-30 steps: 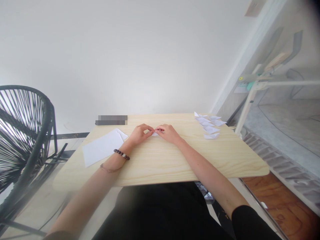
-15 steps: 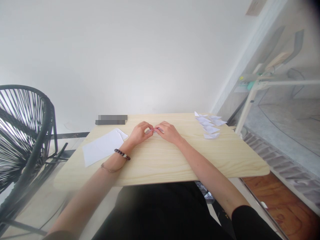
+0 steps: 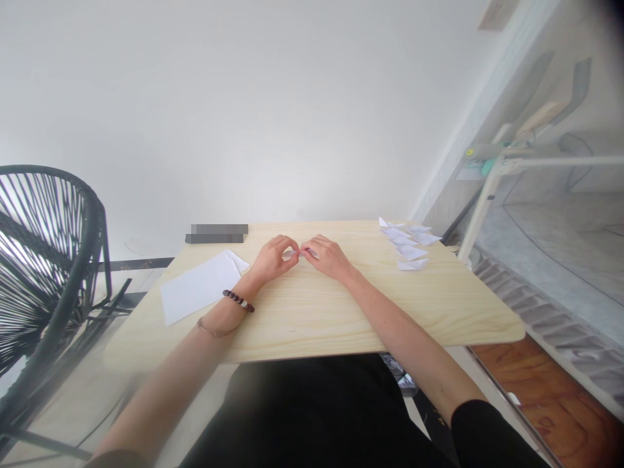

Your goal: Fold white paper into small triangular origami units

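Over the middle of the light wooden table (image 3: pixel 312 318), my left hand (image 3: pixel 273 259) and my right hand (image 3: pixel 327 257) meet fingertip to fingertip. Both pinch a small folded white paper (image 3: pixel 291 253), mostly covered by the fingers, so its exact shape cannot be made out. White paper sheets (image 3: pixel 197 286) lie beside my left forearm, partly under a smaller folded-looking corner piece. Several folded paper boats (image 3: pixel 409 251) stand grouped at the back right, beyond my right hand.
A dark blurred-out object (image 3: pixel 217 234) lies at the table's back left edge. To the left stands a black woven chair (image 3: pixel 92 208). A white metal frame (image 3: pixel 480 208) rises past the right edge, and the wall (image 3: pixel 302 117) is directly behind the table.
Very little differs. My fingers shift slightly on the small folded paper, and a bit more of its edge shows; everything else on the table stays in place.
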A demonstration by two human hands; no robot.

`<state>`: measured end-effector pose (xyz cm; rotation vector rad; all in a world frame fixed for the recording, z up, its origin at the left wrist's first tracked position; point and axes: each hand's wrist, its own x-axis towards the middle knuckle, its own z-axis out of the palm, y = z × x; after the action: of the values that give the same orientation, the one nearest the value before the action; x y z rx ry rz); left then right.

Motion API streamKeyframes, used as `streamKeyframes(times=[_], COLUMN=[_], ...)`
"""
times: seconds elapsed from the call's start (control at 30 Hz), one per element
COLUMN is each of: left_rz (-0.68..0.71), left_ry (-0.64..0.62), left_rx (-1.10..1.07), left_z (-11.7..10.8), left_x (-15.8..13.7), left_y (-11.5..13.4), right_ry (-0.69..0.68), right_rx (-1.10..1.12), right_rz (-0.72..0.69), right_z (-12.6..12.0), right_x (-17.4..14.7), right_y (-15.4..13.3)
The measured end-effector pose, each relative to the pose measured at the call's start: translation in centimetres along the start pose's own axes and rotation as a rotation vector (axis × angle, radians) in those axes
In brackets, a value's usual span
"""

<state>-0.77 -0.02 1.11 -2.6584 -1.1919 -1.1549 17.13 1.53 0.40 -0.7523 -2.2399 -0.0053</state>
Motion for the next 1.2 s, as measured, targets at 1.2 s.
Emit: streamKeyframes(times=[1.2], left_rz=[-0.006], left_ry=[0.002], left_rx=[-0.072], left_z=[-0.28], left_x=[0.02], left_y=[-0.32], right_ry=[0.010], right_rx=[0.097], right_rz=[0.116], right_z=[-0.21], right_x=[-0.09], right_y=[0.50])
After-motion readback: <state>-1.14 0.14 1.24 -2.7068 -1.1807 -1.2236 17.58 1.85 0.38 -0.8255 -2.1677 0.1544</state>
